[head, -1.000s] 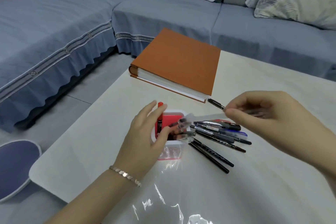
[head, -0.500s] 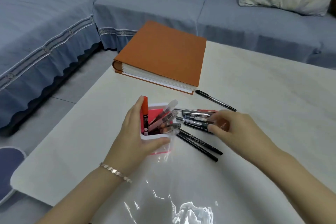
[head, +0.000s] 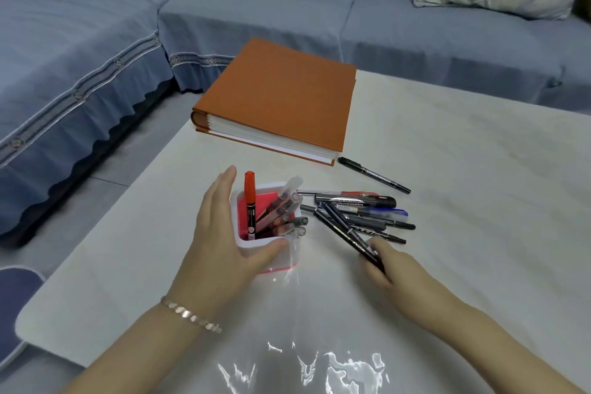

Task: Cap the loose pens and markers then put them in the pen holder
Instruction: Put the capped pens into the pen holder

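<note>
One slim pen (head: 345, 235) in right hand (head: 383, 269), square holder (head: 271, 185) in left (head: 217, 233).

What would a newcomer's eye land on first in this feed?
Probably the large orange hardcover album at the white table's far left corner. Next, the square white-and-red pen holder nearer the camera, gripped by the left hand, with a red marker standing in it. Right of it lies a heap of loose dark pens, where the right hand pinches one black pen.
</note>
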Action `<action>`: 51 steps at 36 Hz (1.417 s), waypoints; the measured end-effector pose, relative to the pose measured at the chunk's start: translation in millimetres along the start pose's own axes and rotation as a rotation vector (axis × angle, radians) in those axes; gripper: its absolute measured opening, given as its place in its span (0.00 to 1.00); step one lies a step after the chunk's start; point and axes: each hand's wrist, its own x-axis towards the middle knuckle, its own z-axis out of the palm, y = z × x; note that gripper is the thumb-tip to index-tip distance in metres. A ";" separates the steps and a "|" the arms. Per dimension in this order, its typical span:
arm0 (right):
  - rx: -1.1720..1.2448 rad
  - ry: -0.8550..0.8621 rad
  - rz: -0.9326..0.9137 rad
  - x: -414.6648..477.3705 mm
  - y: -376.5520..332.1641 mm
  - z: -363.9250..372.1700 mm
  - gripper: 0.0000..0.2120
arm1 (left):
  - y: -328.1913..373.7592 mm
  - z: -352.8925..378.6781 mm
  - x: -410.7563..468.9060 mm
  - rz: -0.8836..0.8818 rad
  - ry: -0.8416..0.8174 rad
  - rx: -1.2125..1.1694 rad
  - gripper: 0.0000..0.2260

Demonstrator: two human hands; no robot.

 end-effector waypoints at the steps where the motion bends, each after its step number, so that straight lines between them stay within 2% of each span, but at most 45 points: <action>1: 0.084 0.047 -0.019 -4.2 -4.2 -5.9 0.07 | 3.2 -0.7 -1.5 0.098 0.049 0.042 0.40; 4: 0.234 0.145 -0.083 -16.1 -20.7 -23.8 0.15 | 13.1 -2.4 -0.1 0.497 0.183 0.212 0.26; 7: 0.288 0.160 -0.180 -24.2 -36.0 -38.7 0.23 | 24.0 1.4 2.1 0.818 0.213 0.348 0.15; 11: 0.255 0.155 -0.245 -27.1 -53.5 -47.2 0.15 | 36.3 9.9 4.9 0.992 0.244 0.489 0.08; 14: 0.234 0.108 -0.288 -27.8 -65.2 -41.4 0.16 | 37.9 15.3 5.5 1.038 0.282 0.593 0.07; 17: 0.343 0.249 -0.243 -21.2 -72.5 -42.1 0.13 | 34.6 11.4 9.2 0.968 0.164 0.673 0.02; 19: 0.470 0.408 -0.196 -13.1 -73.9 -50.2 0.12 | 38.4 3.2 6.9 0.717 0.041 0.577 0.06; 20: 0.543 0.443 -0.171 -9.1 -74.0 -54.1 0.12 | 40.0 -1.3 4.8 0.532 -0.015 0.405 0.12; 22: 0.710 0.425 -0.145 -2.2 -76.3 -59.0 0.10 | 38.1 -4.5 0.5 0.242 -0.013 -0.029 0.20; 24: 0.783 0.409 -0.180 2.7 -84.9 -58.5 0.08 | 34.1 -7.3 2.9 0.115 0.098 -0.379 0.16; 26: 0.818 0.399 -0.233 7.7 -96.1 -52.6 0.08 | 31.8 -10.7 11.2 -0.031 0.134 -0.667 0.14; 27: 0.821 0.382 -0.239 9.6 -102.1 -49.0 0.10 | 31.3 -12.4 15.8 -0.089 0.124 -0.781 0.13; 29: 0.779 0.307 -0.226 13.5 -112.9 -42.4 0.09 | 30.1 -13.9 20.4 -0.127 0.092 -0.865 0.11; 31: 0.716 0.173 -0.197 17.6 -121.9 -36.9 0.09 | 28.5 -13.6 22.0 -0.097 0.079 -0.779 0.12; 33: 0.623 0.076 -0.157 20.3 -128.8 -32.4 0.14 | 25.3 -10.9 21.0 -0.058 0.082 -0.660 0.15; 35: 0.517 0.121 -0.147 24.6 -130.6 -28.2 0.14 | 23.4 -8.8 19.2 -0.037 0.080 -0.602 0.20; 38: 0.442 0.308 -0.135 30.2 -126.9 -23.1 0.02 | 15.9 -9.8 18.6 0.064 0.142 -0.397 0.26; 41: 0.392 0.467 -0.152 32.8 -120.7 -16.9 0.13 | 6.7 -10.3 19.6 0.170 0.135 -0.173 0.29; 43: 0.257 0.549 -0.201 32.8 -120.2 -13.8 0.14 | 1.1 -6.8 20.7 0.227 0.118 -0.037 0.23; 45: 0.113 0.572 -0.224 34.9 -118.4 -6.2 0.11 | -2.7 -2.1 20.1 0.311 0.124 0.121 0.15; 48: -0.142 0.548 -0.376 40.2 -113.7 4.9 0.11 | -10.0 4.1 15.2 0.376 0.142 0.186 0.18; 51: -0.139 0.482 -0.421 39.5 -105.5 6.9 0.18 | -10.8 3.4 10.2 0.315 0.064 0.107 0.23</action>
